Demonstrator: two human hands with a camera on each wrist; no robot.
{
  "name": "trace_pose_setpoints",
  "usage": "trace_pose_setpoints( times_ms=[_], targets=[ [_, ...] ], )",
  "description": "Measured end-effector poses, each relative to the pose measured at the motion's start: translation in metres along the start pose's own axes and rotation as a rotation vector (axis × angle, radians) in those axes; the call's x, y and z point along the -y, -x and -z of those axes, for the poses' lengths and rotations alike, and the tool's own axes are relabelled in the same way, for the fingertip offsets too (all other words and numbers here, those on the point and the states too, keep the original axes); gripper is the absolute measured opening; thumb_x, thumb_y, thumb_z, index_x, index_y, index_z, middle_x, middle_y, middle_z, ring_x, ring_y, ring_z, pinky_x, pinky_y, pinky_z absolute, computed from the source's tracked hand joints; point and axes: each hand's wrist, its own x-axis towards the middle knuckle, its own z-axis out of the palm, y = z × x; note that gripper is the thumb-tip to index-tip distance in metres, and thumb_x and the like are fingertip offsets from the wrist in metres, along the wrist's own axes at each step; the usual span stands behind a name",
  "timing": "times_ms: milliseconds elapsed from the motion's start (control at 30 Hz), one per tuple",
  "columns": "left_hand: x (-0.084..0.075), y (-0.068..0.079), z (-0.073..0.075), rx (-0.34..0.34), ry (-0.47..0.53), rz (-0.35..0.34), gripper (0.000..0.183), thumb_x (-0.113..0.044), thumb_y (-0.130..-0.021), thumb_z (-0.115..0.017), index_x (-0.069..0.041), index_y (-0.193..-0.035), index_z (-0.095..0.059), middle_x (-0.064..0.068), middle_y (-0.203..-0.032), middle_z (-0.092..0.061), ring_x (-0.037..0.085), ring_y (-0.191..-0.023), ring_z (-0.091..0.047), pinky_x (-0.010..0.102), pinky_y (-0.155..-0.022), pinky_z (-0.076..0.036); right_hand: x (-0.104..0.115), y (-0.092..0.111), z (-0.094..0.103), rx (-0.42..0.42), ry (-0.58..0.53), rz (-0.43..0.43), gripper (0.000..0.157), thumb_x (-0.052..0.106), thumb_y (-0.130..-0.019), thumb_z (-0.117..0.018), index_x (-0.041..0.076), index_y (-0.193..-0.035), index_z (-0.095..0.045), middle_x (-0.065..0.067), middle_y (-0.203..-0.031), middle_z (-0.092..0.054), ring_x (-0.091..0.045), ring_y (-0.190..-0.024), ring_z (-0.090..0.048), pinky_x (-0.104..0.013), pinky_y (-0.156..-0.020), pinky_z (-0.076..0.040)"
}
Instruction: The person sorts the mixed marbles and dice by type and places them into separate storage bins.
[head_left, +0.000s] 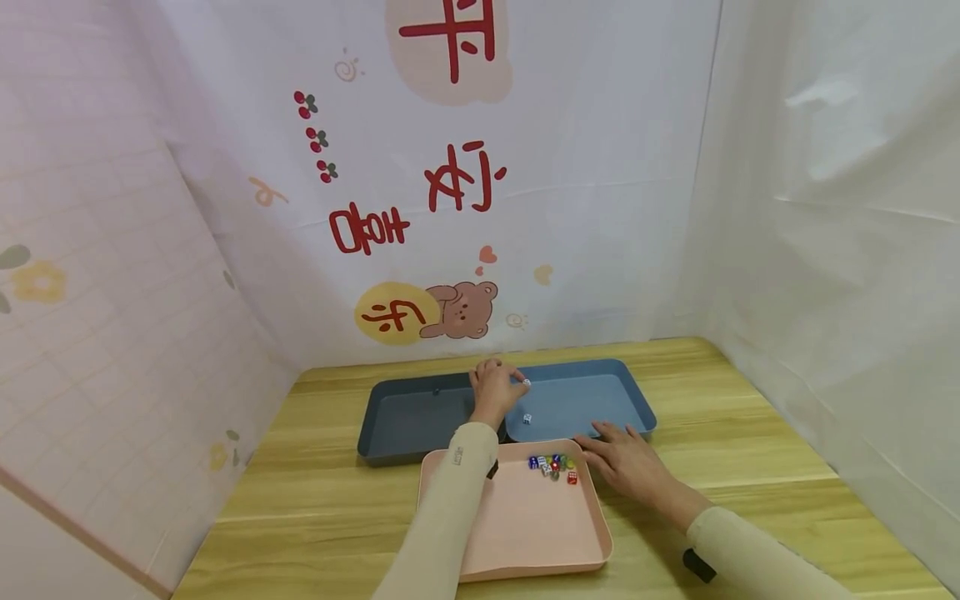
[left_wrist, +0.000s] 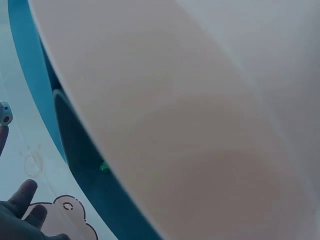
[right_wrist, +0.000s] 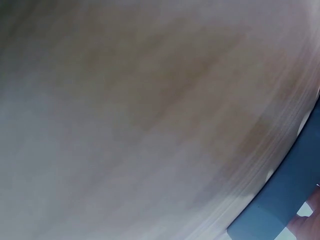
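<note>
My left hand (head_left: 495,390) is over the near-left side of the blue tray (head_left: 637,392) and pinches a white die (head_left: 527,382) between thumb and finger. In the left wrist view the same die (left_wrist: 6,114) sits at a fingertip, with other fingers (left_wrist: 22,197) spread below. A second white die (head_left: 527,419) lies in the blue tray beneath that hand. My right hand (head_left: 626,462) rests with extended fingers beside the far right corner of the pink tray (head_left: 525,533). Several mixed dice (head_left: 555,465) are gathered in that corner, some red, blue and white.
A dark grey-blue tray (head_left: 405,425) stands left of the blue one, with one small dark green piece (head_left: 437,391) near its back wall. All the trays sit on a wood-grain table (head_left: 300,500). White printed sheets (head_left: 600,208) enclose the back and sides.
</note>
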Motion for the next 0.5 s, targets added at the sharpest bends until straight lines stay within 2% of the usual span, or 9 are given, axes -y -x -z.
trace_pose_setpoints(
  times_ms=[200, 500],
  targets=[
    [0.0039, 0.0033, 0.0002, 0.039, 0.007, 0.018, 0.030, -0.033, -0.091, -0.074, -0.019, -0.116, -0.075, 0.014, -0.146, -0.046, 0.035, -0.141, -0.031, 0.062, -0.117, -0.009, 0.0017, 0.0005, -0.0011, -0.002, -0.012, 0.006, 0.038, 0.034, -0.102, -0.057, 0.017, -0.135, -0.064, -0.023, -0.139, -0.054, -0.046, -0.129, -0.049, -0.072, -0.100, -0.034],
    [0.0089, 0.0039, 0.0052, 0.046, 0.012, -0.003, 0.030, -0.033, -0.093, -0.071, -0.021, -0.120, -0.073, 0.013, -0.149, -0.044, 0.034, -0.142, -0.031, 0.061, -0.118, -0.008, 0.0000, -0.0006, -0.0010, -0.010, -0.011, 0.002, 0.038, 0.034, -0.101, -0.057, 0.017, -0.136, -0.064, -0.023, -0.139, -0.054, -0.045, -0.129, -0.048, -0.072, -0.101, -0.033]
  ],
)
